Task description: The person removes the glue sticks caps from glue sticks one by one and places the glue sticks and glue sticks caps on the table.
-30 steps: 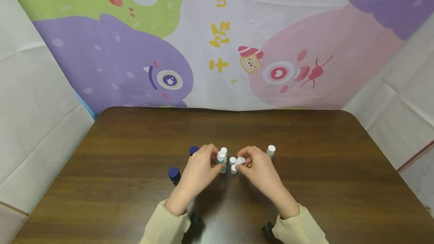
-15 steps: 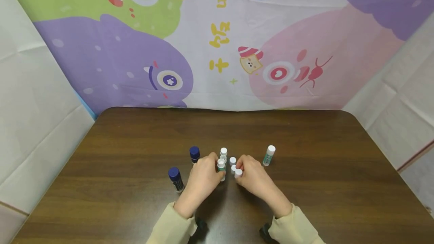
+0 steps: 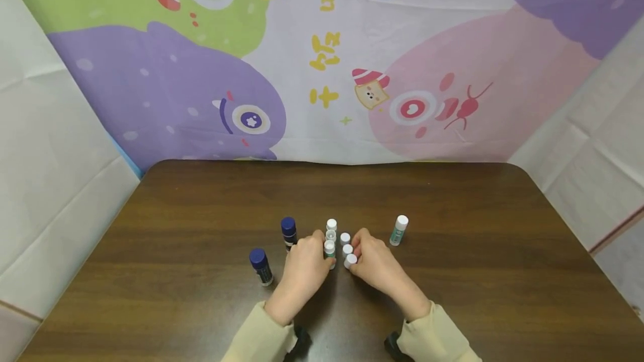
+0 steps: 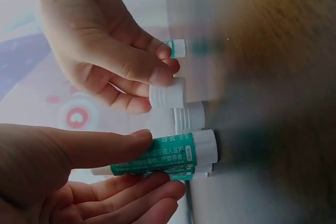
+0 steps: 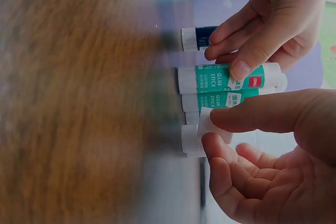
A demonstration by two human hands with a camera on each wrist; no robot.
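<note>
My left hand (image 3: 304, 264) holds a green-labelled white glue stick (image 5: 215, 79) upright between thumb and fingers, its cap off. This stick stands at the near end of a short row, with an uncapped stick (image 3: 330, 236) and another white-topped stick (image 3: 331, 224) behind it. Between thumb and fingertips, my right hand (image 3: 376, 261) pinches a white cap (image 4: 169, 93), low by the table. Two more white caps, a middle one (image 3: 347, 249) and a far one (image 3: 345, 238), line up beyond it, beside the row of sticks.
Two dark sticks with blue caps, a nearer one (image 3: 261, 266) and a farther one (image 3: 289, 231), stand left of the row. A capped green-labelled glue stick (image 3: 399, 230) stands to the right. The brown table (image 3: 201, 200) ends at a cartoon-printed cloth (image 3: 322, 133).
My left hand has brought its glue stick toward me to the row's near end. My right hand has lowered its cap nearer to me, beside the other two caps.
</note>
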